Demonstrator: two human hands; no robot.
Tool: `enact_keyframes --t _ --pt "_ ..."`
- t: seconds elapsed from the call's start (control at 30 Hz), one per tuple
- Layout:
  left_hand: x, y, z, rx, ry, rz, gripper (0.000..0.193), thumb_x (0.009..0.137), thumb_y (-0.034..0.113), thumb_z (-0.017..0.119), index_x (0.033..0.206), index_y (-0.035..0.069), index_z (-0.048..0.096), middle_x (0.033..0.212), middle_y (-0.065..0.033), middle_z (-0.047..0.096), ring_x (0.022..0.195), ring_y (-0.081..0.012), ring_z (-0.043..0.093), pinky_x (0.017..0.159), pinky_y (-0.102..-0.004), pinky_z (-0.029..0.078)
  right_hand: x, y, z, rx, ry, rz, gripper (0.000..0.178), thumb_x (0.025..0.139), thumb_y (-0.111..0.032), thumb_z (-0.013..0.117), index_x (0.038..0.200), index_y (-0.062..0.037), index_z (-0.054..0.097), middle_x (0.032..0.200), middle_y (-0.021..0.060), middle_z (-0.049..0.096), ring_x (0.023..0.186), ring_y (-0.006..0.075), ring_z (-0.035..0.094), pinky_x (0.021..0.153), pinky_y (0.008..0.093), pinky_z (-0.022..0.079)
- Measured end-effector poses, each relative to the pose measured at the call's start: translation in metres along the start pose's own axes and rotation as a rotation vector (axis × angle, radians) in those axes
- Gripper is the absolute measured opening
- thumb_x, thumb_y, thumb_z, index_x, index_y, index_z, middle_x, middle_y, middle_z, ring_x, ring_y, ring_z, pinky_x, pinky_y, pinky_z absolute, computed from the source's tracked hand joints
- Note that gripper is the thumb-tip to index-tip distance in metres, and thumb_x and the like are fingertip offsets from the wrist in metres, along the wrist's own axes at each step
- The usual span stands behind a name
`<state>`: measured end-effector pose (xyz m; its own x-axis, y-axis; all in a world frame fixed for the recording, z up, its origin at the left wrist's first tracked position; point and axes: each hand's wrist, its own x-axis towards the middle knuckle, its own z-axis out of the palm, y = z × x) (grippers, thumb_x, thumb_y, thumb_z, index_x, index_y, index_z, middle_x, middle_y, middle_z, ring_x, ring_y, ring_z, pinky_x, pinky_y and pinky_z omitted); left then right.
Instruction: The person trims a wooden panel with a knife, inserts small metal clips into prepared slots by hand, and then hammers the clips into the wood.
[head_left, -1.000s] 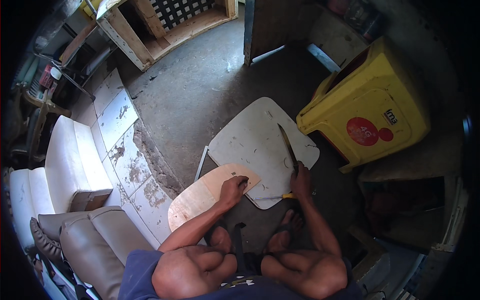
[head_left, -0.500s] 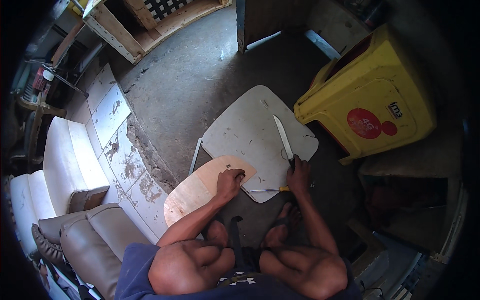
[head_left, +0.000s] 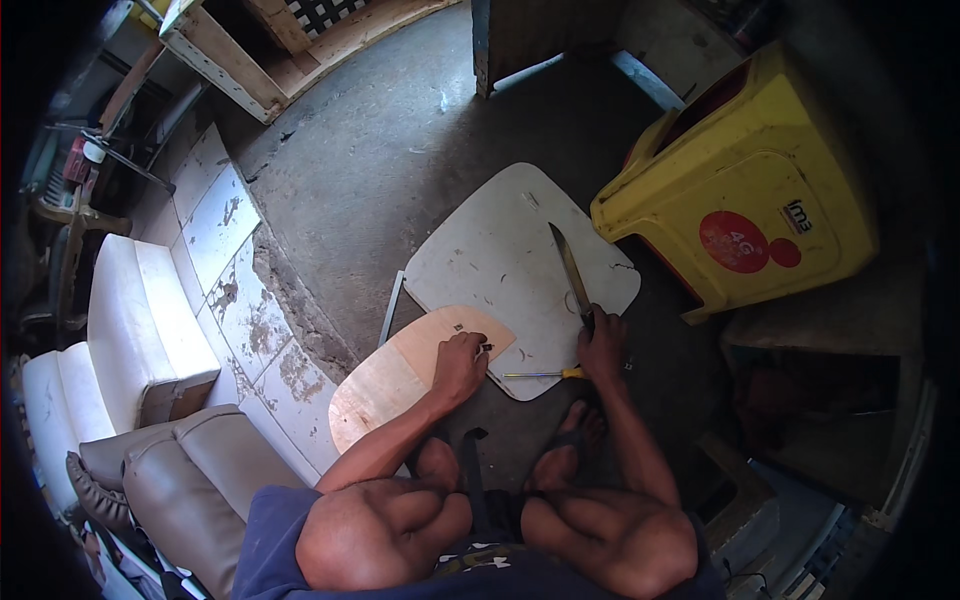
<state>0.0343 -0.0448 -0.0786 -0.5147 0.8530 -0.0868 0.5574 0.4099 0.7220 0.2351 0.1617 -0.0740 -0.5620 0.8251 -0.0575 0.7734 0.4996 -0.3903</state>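
1. Long knife (head_left: 570, 272): our right hand (head_left: 604, 345) is clamped round its handle, blade lying flat and pointing away across the grey-white board (head_left: 500, 260), we judge to keep it steady there.
2. Plywood panel (head_left: 400, 375): rounded, on the floor, overlapping the board's near edge. Our left hand (head_left: 460, 362) presses on it, fingers curled on a small dark item we cannot identify, likely pinning the panel still.
3. Yellow-handled screwdriver (head_left: 545, 374): loose between both hands.
4. Yellow plastic crate (head_left: 745, 190): tipped over just beyond the board; contents not visible.
5. Cushioned seats (head_left: 130, 330): well apart, left.
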Motion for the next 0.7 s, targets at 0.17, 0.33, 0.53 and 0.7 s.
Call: enact_keyframes --t 0.17,0.33,0.53,0.7 --pt "0.003 0.000 0.006 0.072 -0.007 -0.009 0.017 0.083 0.012 0.071 0.099 0.006 0.070 0.089 -0.0128 0.068 0.088 -0.0327 0.065 0.080 -0.0464 0.045 0.000 0.002 0.002 -0.013 -0.004 0.002 0.053 0.086 -0.010 0.066 0.137 -0.0057 0.054 0.111 0.0189 0.056 0.108 0.0395 0.054 0.096 0.0512 0.046" --pt "0.001 0.006 0.008 0.119 0.005 0.003 0.017 0.084 0.016 0.072 0.099 0.008 0.071 0.092 -0.0092 0.069 0.092 -0.0289 0.064 0.082 -0.0438 0.042 0.000 0.002 0.001 -0.020 -0.025 0.015 0.053 0.086 -0.010 0.066 0.137 -0.0065 0.054 0.111 0.0186 0.055 0.109 0.0392 0.054 0.096 0.0512 0.046" --pt "0.001 0.010 0.006 0.142 0.005 0.003 0.017 0.085 0.017 0.072 0.100 0.009 0.071 0.093 -0.0068 0.069 0.095 -0.0261 0.064 0.084 -0.0429 0.041 0.000 0.001 0.000 -0.002 -0.007 -0.001 0.054 0.085 -0.009 0.067 0.137 -0.0065 0.054 0.111 0.0184 0.055 0.109 0.0393 0.054 0.095 0.0518 0.046" --pt "0.001 0.010 0.007 0.145 -0.003 0.004 0.016 0.085 0.017 0.071 0.100 0.010 0.071 0.093 -0.0064 0.068 0.095 -0.0257 0.064 0.084 -0.0430 0.041 0.000 0.003 0.002 -0.010 0.004 -0.019 0.053 0.085 -0.009 0.067 0.136 -0.0060 0.054 0.110 0.0184 0.055 0.108 0.0398 0.053 0.094 0.0523 0.046"
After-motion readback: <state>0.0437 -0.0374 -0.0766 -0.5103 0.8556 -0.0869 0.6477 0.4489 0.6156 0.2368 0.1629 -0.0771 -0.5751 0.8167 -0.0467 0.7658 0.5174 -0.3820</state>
